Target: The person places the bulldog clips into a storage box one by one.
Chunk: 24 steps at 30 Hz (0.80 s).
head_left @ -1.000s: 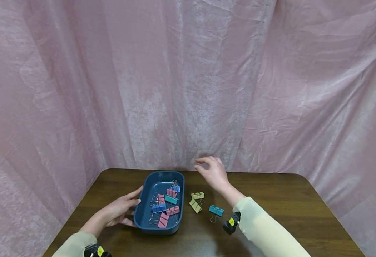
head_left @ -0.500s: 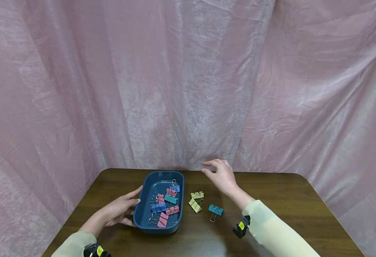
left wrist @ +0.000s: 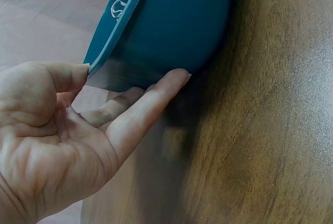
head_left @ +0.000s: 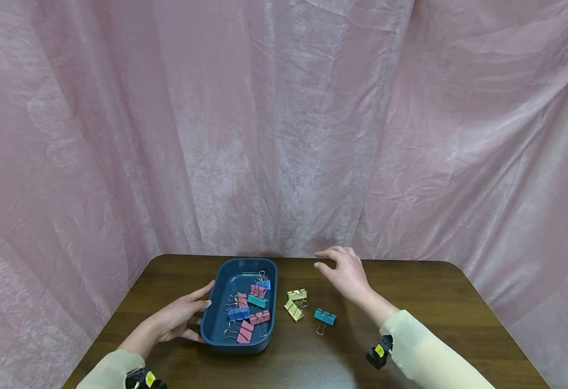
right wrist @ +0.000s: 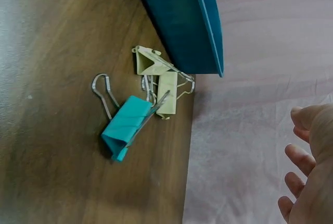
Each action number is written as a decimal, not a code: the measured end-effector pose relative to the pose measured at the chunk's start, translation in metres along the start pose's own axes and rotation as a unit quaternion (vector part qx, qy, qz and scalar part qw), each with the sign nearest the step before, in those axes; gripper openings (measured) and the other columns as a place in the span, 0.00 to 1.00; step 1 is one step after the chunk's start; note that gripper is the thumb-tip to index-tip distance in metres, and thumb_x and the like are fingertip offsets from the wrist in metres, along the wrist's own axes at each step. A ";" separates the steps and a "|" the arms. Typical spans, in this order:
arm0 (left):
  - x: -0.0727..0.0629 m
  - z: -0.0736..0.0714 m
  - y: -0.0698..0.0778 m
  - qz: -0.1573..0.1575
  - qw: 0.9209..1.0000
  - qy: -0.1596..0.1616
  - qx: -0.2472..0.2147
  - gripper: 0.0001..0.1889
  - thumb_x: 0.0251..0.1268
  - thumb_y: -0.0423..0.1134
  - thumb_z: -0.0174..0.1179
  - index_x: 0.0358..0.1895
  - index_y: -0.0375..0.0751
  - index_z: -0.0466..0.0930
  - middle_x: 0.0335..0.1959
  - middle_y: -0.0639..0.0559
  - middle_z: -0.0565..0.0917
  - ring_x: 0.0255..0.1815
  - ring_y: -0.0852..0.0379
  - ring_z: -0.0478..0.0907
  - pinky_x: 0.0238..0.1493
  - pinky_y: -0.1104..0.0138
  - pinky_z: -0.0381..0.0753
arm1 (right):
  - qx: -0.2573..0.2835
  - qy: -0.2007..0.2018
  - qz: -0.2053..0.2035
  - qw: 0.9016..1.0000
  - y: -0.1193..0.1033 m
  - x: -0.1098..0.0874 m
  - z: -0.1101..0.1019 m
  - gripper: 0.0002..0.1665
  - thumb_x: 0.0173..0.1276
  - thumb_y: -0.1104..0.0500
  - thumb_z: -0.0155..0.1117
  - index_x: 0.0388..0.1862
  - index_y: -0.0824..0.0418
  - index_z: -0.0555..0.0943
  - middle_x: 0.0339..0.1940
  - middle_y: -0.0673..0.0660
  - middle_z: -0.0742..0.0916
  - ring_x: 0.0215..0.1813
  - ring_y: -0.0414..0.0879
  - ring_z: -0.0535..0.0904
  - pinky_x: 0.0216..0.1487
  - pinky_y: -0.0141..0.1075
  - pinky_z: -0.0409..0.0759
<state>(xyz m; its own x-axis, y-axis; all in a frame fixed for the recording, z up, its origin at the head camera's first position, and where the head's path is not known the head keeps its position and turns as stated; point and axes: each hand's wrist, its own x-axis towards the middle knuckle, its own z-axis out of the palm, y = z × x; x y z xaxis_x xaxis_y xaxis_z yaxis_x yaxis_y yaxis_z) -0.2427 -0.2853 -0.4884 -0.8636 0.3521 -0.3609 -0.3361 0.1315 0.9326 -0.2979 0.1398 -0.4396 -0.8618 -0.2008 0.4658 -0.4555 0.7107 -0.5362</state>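
My left hand (head_left: 179, 317) lies along the outer left side of a dark blue plastic bin (head_left: 208, 336). In the left wrist view, its thumb tip meets the rim and the extended fingers touch the outer wall. Pink clips (head_left: 245, 332), blue binder clips (head_left: 238, 314) and a teal one (head_left: 257, 301) lie jumbled inside the bin. My right hand (head_left: 346, 274) hovers over the back of the table, thumb and fingers spread apart, holding nothing. Nearer me on the table lie a loose teal binder clip (head_left: 325, 317) and two yellow binder clips (head_left: 293, 310), the yellow ones touching each other.
The brown wooden table (head_left: 430, 313) has rounded back corners. A pink velvety curtain (head_left: 284, 135) hangs right behind its back edge. On each wrist sits a black camera (head_left: 379, 352) with a yellow mark.
My right hand has drawn away from the bin, moving rightward and slightly toward me, its fingers spreading a little. My left hand, the bin and the clips stay put.
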 end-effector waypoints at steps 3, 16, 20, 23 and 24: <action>0.000 0.000 0.000 0.003 1.000 -0.004 -0.002 0.34 0.85 0.41 0.44 0.85 0.53 0.39 0.68 0.25 0.69 0.56 0.33 0.81 0.42 0.38 0.84 | -0.002 -0.002 -0.002 1.000 0.002 -0.005 -0.001 0.15 0.66 0.52 0.75 0.51 0.52 0.90 0.51 0.51 0.87 0.57 0.55 0.75 0.59 0.52 0.70; -0.001 0.001 0.001 -0.002 1.000 -0.002 -0.001 0.35 0.85 0.42 0.45 0.85 0.53 0.39 0.70 0.24 0.67 0.58 0.33 0.80 0.43 0.37 0.83 | -0.037 -0.008 -0.023 0.999 0.009 -0.026 -0.007 0.15 0.64 0.51 0.76 0.49 0.50 0.90 0.49 0.49 0.87 0.59 0.55 0.76 0.57 0.53 0.70; -0.002 0.001 0.002 -0.001 1.000 -0.001 0.001 0.36 0.84 0.43 0.47 0.85 0.53 0.39 0.70 0.24 0.67 0.58 0.33 0.80 0.43 0.38 0.84 | -0.043 -0.010 -0.030 0.999 0.012 -0.031 -0.007 0.15 0.64 0.51 0.77 0.49 0.51 0.90 0.48 0.49 0.87 0.58 0.55 0.76 0.57 0.53 0.70; -0.003 0.001 0.003 -0.003 1.000 0.000 0.002 0.35 0.84 0.43 0.46 0.85 0.53 0.39 0.70 0.24 0.67 0.57 0.34 0.81 0.43 0.38 0.84 | -0.047 -0.010 -0.034 0.998 0.014 -0.035 -0.007 0.14 0.63 0.52 0.78 0.48 0.50 0.90 0.47 0.48 0.87 0.57 0.55 0.76 0.56 0.53 0.70; -0.003 0.001 0.003 -0.003 1.000 0.001 0.003 0.35 0.84 0.42 0.46 0.85 0.53 0.39 0.70 0.24 0.67 0.57 0.34 0.81 0.43 0.38 0.84 | -0.049 -0.011 -0.035 0.998 0.015 -0.036 -0.007 0.14 0.63 0.52 0.78 0.47 0.50 0.90 0.47 0.48 0.87 0.57 0.54 0.76 0.55 0.52 0.70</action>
<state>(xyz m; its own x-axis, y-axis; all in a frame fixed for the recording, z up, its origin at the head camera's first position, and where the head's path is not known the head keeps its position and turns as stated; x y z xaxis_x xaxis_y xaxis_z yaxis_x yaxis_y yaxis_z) -0.2406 -0.2847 -0.4849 -0.8623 0.3494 -0.3666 -0.3393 0.1386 0.9304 -0.2718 0.1620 -0.4598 -0.8334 -0.2664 0.4842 -0.4921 0.7565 -0.4308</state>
